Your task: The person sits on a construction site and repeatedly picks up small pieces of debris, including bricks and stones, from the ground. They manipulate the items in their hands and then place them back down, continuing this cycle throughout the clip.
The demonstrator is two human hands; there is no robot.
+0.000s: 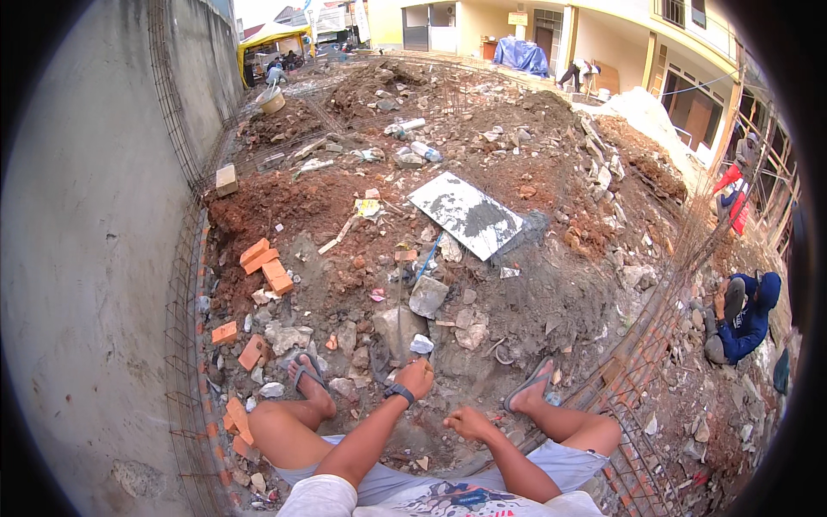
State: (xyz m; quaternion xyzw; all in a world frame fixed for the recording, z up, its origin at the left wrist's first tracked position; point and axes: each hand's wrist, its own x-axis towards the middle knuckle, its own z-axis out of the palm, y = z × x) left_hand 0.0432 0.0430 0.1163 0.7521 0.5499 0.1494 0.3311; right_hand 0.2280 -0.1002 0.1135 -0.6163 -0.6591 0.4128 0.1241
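My left hand (415,379), with a dark watch (399,393) on its wrist, is closed in front of me between my knees. Whatever its fingers hold, if anything, I cannot make out. Just beyond it lie a pale grey stone (421,344) and a larger block of rubble (398,331). Lower and to the right, my right hand (469,424) hovers over the dirt with curled fingers, their contents hidden. A mortar-smeared white board (466,214) rests on the mound ahead. From its near edge a thin blue strip (428,257) runs down toward a grey concrete chunk (428,296).
Orange bricks (277,277) lie at left near the rebar cage (178,345) along the grey wall (95,215). Another rebar cage (642,362) runs along my right. Beyond it crouches a person in a blue hooded top (748,327). A bucket (271,101) stands far left.
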